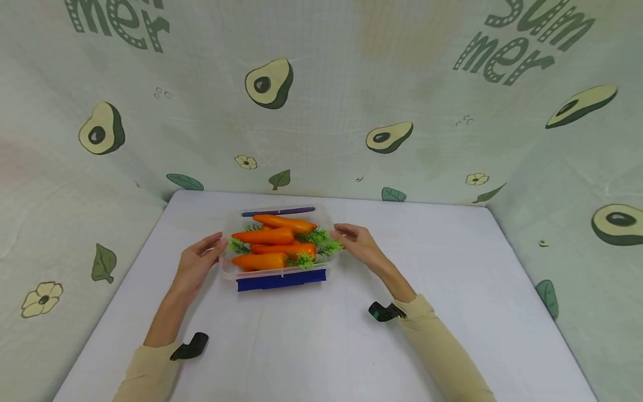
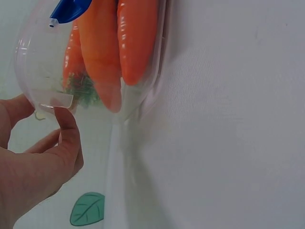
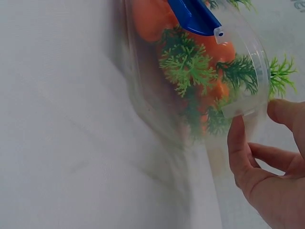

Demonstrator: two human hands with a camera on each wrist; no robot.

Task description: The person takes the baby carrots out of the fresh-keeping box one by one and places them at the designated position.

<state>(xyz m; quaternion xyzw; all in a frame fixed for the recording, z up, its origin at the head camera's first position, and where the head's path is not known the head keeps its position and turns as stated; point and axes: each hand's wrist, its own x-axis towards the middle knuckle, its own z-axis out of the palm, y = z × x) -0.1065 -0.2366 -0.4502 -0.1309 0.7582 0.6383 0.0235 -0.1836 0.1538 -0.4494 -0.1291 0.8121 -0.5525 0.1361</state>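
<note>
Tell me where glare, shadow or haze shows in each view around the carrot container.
Head: soft light, no strong glare on the carrots; left wrist: small white highlights on the carrots, soft shadow on the white tabletop beside the clear container; right wrist: lower carrot greens look hazy through the clear container, another soft shadow alongside.

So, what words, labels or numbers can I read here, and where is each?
"Sum mer", on two lines: cloth, upper right.
"mer": cloth, upper left; letters above it cut off.
Right wrist view, top corner: lettering too cropped to read.
Clear container: no readable text.
</note>
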